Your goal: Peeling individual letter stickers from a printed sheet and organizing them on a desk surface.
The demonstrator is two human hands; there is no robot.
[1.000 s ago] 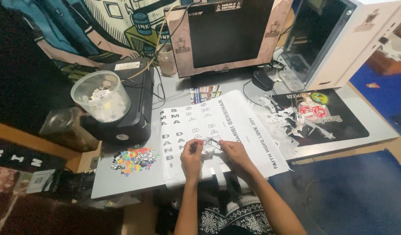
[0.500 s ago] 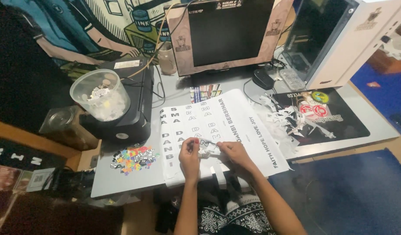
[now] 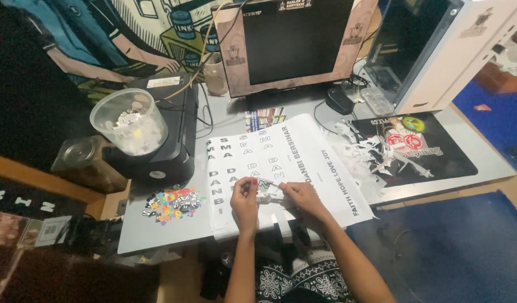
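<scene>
From the head camera, looking down on the desk, both hands meet just below the middle of the frame over a large white sheet (image 3: 281, 163) printed with black letters. The left hand (image 3: 245, 201) has its fingers curled and its thumb and fingertips pressed together, pinching the near end of a thin dark tool (image 3: 268, 183), though whether that is a blade or tweezers I cannot tell. The right hand (image 3: 301, 197) lies flat-ish on the sheet with its fingers bunched and pressed together on a small white paper scrap (image 3: 268, 196) that sits between the two hands. The tool's tip crosses the gap between the hands, just above the scrap.

Right of the sheet, a heap of white paper trimmings (image 3: 366, 158) spills onto a black mat (image 3: 443, 160) with round stickers on it. At left centre, a clear plastic tub (image 3: 129, 122) with bits inside stands on a black machine (image 3: 163, 146). Just below that, a patch of colourful stickers (image 3: 171, 203) lies on the grey table (image 3: 174, 235). At the top centre stands a dark monitor (image 3: 292, 39) in a pale frame, with a black mouse (image 3: 340, 102) near its foot and a white box-like case (image 3: 438, 50) in the upper right.
</scene>
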